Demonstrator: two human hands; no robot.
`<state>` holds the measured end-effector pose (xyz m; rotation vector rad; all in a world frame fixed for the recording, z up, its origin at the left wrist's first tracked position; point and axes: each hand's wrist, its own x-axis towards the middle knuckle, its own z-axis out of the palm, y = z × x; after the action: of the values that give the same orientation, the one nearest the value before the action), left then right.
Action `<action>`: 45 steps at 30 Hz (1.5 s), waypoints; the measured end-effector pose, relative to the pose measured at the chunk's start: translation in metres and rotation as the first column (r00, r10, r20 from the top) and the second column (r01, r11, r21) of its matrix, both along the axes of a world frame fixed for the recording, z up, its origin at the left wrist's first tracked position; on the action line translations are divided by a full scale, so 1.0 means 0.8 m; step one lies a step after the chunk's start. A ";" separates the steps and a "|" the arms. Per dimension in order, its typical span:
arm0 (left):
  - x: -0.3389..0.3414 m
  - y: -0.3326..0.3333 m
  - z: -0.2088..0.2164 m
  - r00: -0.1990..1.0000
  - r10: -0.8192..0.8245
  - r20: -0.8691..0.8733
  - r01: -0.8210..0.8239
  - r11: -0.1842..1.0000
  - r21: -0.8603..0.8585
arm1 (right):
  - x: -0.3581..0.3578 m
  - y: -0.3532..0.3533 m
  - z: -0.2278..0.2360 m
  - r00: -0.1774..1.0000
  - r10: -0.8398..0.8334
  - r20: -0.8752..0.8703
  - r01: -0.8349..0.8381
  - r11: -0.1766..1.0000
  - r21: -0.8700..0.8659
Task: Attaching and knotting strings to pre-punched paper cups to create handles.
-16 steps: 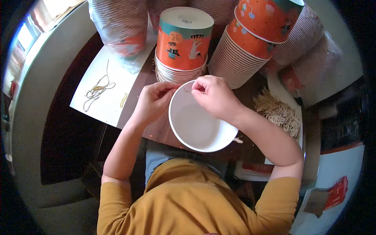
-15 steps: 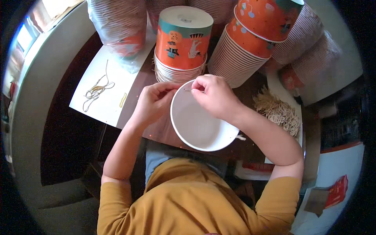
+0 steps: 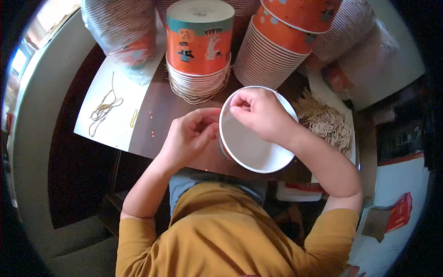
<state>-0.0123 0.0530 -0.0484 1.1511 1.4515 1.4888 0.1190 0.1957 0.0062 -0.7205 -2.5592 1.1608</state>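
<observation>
A paper tub (image 3: 258, 152) with a white inside and rim faces up at me, tilted, by the near edge of the table. My right hand (image 3: 263, 113) reaches over its far rim, thumb and forefinger pinched together inside the opening. What they pinch, if anything, is too small to make out. Outside the tub, my left hand (image 3: 191, 136) is at the left rim with its fingers curled and the thumb pressed toward them. Its fingertips are partly hidden, as is anything between them. Most of the tub's outer wall is out of sight.
An upside-down stack of orange and green tubs (image 3: 198, 46), cord looped round its base, stands beyond my hands. Right of it leans a taller tub stack (image 3: 272, 55). A heap of beige cords (image 3: 327, 124) lies right; loose string (image 3: 105, 111) rests on white board. Bagged tubs (image 3: 122, 32) stand far left.
The tub has shifted right, away from my left hand. My right fingers have gone from the rim area further into the opening. The cord end at the tub's right side no longer shows.
</observation>
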 end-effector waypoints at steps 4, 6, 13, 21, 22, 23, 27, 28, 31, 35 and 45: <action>0.002 0.003 -0.005 0.995 0.059 -0.079 -0.060 0.998 -0.011 | 0.011 -0.002 0.001 0.993 -0.038 0.110 0.048 0.995 -0.086; 0.005 0.003 -0.001 0.992 0.072 -0.106 -0.070 0.997 0.021 | 0.018 -0.002 -0.002 0.996 -0.030 0.087 0.045 0.985 -0.166; 0.008 0.004 -0.005 0.971 0.139 -0.196 -0.131 0.990 0.052 | 0.019 -0.004 -0.008 0.999 -0.009 0.043 0.019 0.970 -0.242; 0.008 0.000 -0.002 0.951 0.163 -0.264 -0.155 0.987 0.051 | 0.014 -0.006 -0.011 1.000 0.017 0.012 -0.014 0.976 -0.217; 0.007 0.000 -0.002 0.938 0.168 -0.303 -0.159 0.986 0.055 | 0.013 -0.006 -0.009 1.000 0.019 0.012 -0.016 0.976 -0.219; 0.007 0.000 -0.002 0.938 0.169 -0.303 -0.160 0.986 0.054 | 0.012 -0.006 -0.008 1.000 0.009 0.021 -0.005 0.979 -0.204; 0.006 -0.001 -0.003 0.927 0.181 -0.328 -0.169 0.984 0.065 | 0.011 -0.009 -0.007 1.000 -0.001 0.019 0.004 0.988 -0.151; 0.006 0.000 -0.004 0.924 0.183 -0.336 -0.167 0.983 0.077 | 0.011 -0.009 -0.009 1.000 -0.002 0.018 0.005 0.989 -0.150; 0.007 0.001 -0.007 0.929 0.187 -0.319 -0.170 0.982 0.081 | 0.009 -0.010 -0.011 1.000 0.014 -0.014 -0.016 0.992 -0.125; 0.007 0.001 -0.006 0.928 0.194 -0.319 -0.179 0.981 0.074 | 0.008 -0.006 -0.020 0.999 0.023 -0.027 -0.029 0.967 -0.254; 0.003 0.002 -0.007 0.898 0.195 -0.394 -0.158 0.980 0.124 | 0.005 0.000 -0.022 0.998 0.063 -0.013 -0.061 0.873 -0.484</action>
<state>-0.0096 0.0550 -0.0542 1.4814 1.8249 1.5083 0.1229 0.1955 -0.0116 -0.7389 -2.3170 1.8592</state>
